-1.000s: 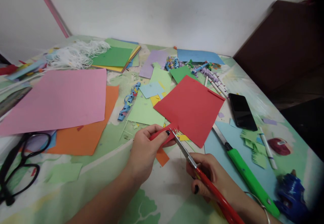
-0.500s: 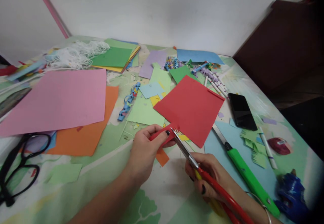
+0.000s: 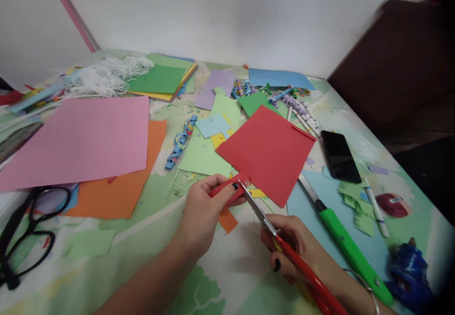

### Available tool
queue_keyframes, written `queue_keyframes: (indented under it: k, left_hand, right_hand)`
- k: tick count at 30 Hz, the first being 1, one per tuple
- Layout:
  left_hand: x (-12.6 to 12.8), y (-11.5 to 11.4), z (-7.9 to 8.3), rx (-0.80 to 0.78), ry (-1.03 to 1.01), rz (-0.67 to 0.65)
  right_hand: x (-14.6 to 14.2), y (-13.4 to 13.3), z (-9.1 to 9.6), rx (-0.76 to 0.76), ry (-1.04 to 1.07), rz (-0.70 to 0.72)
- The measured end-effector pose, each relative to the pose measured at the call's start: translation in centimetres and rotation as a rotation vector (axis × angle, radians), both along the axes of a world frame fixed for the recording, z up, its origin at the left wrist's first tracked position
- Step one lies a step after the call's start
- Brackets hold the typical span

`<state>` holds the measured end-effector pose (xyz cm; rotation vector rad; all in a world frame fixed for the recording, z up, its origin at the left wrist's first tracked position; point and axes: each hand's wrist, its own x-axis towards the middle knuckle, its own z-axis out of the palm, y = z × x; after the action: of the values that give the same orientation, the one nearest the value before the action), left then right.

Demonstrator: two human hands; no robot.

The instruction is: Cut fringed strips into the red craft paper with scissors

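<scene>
Between the thumb and fingers of my left hand (image 3: 201, 215) is a small red paper strip (image 3: 219, 190), with thin fringe-like cuts along its right edge. My right hand (image 3: 296, 246) is wrapped round a pair of scissors (image 3: 262, 217) with silver blades and red and yellow handles. The blade tips meet the strip just right of my left thumb. Right behind the strip lies a large red paper sheet (image 3: 266, 151), one edge folded over. A small orange paper piece (image 3: 228, 221) rests on the table below my left fingers.
At left are pink paper (image 3: 92, 139), orange paper (image 3: 117, 196) and black-handled scissors (image 3: 30, 232). A green-handled cutter (image 3: 350, 248), a phone (image 3: 340, 156) and a dark blue object (image 3: 408, 270) lie at right. White string (image 3: 106, 75) and stacked paper (image 3: 159, 78) sit behind.
The scissor handles and my right thumb have shifted slightly left, and the blade tips sit a little further left on the strip. My left hand stays nearly still.
</scene>
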<state>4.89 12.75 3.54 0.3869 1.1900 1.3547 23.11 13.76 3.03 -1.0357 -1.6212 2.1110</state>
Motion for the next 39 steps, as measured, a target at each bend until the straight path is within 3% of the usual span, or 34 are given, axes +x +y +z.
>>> queue_keyframes:
  k: [14,29,39]
  left_hand:
    - [-0.15,0.03,-0.1,0.001,0.026,-0.021]
    - [-0.08,-0.02,0.08,0.003,0.016,-0.03]
    - [-0.07,0.09,-0.06,0.003,0.015,-0.01]
  right_hand:
    - [0.09,-0.06,-0.24,0.042,0.005,-0.003]
    - [0.41,-0.22,-0.16,-0.064,0.049,-0.014]
    - [0.15,-0.21,0.22,0.01,-0.022,-0.003]
